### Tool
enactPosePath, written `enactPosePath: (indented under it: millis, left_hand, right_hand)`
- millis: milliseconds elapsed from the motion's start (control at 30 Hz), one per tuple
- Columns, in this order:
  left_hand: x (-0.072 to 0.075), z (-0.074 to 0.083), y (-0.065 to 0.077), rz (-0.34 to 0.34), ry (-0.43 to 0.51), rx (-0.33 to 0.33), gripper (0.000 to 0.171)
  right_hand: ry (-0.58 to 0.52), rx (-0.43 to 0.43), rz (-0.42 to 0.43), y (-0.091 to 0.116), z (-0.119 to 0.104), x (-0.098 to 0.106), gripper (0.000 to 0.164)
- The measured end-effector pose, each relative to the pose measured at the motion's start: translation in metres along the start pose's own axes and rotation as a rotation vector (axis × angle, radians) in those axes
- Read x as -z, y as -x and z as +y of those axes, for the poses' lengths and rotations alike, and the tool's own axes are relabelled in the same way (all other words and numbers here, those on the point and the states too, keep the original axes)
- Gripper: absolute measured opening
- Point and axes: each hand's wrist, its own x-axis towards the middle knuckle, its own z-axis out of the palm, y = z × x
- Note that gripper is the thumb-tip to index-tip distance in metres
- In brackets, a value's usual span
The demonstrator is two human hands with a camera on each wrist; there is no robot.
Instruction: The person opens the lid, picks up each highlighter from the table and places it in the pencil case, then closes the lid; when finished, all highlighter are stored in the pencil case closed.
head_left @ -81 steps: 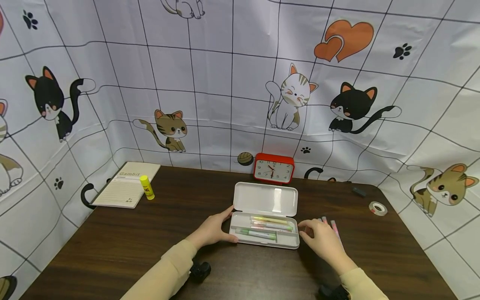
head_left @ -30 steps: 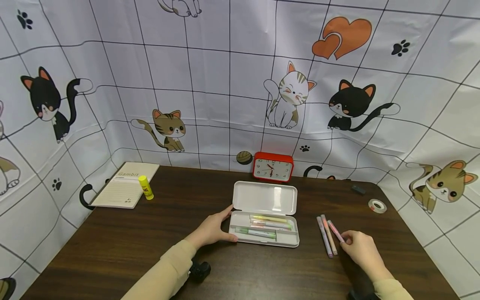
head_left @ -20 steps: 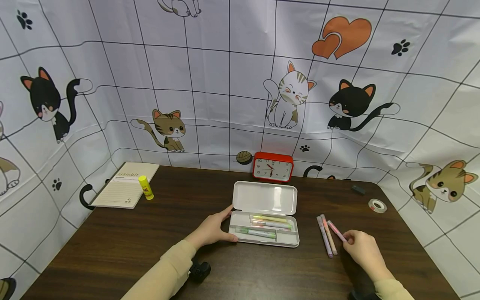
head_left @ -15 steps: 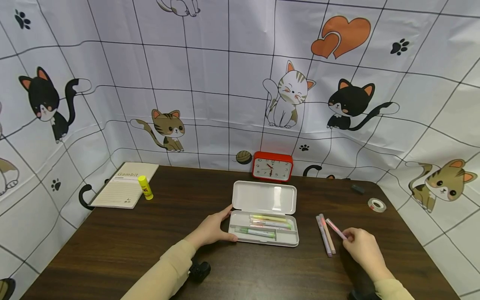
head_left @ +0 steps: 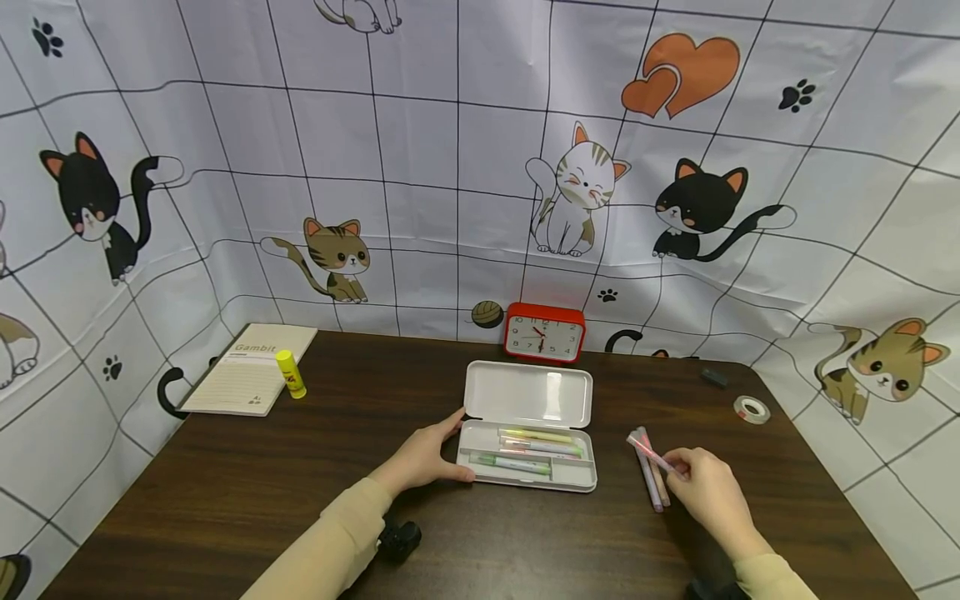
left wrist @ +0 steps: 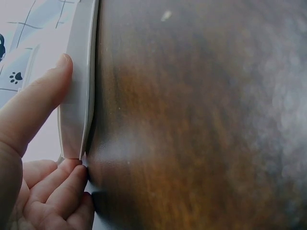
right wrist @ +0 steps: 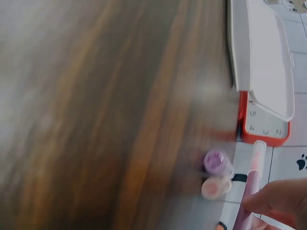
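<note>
"Now, right hand (head_left: 705, 487); state of its fingers?"

"Pinching a pink marker (head_left: 651, 451) by its near end, the clear-capped end pointing away; in the head view it slants across the far part of a purple marker (head_left: 648, 481) and a peach marker (head_left: 661, 485), which lie side by side on the desk (head_left: 465, 550); contact with them cannot be judged."

"Left hand (head_left: 423, 457)?"

"Gripping the left end of the open pencil case (head_left: 574, 478), thumb at the near side, fingers against the short end; case sits left of the loose markers, lid back; a green marker (head_left: 513, 463) lies in its front compartment, a yellow marker (head_left: 536, 435) among those behind."

"Surroundings?"

"Red clock (head_left: 544, 333) behind the lid; tape roll (head_left: 752, 409) far right; notebook (head_left: 251, 367) far left, yellow tube (head_left: 291, 373) by its right edge."
</note>
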Motion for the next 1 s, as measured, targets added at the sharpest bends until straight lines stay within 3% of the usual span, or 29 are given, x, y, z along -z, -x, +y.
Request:
enactPosePath:
  millis: [667,1000]
  left_hand:
    - [-0.002,-0.002,-0.001,0.003,-0.001,-0.007,0.106]
    - [-0.002,-0.002,0.0,0.005,-0.002,0.001,0.106]
  right_hand:
    - [-0.002,0.078,-0.009,-0.01,-0.04,-0.009,0.017]
    - [-0.008,0.167,0.017,-0.018,-0.062,-0.023,0.017]
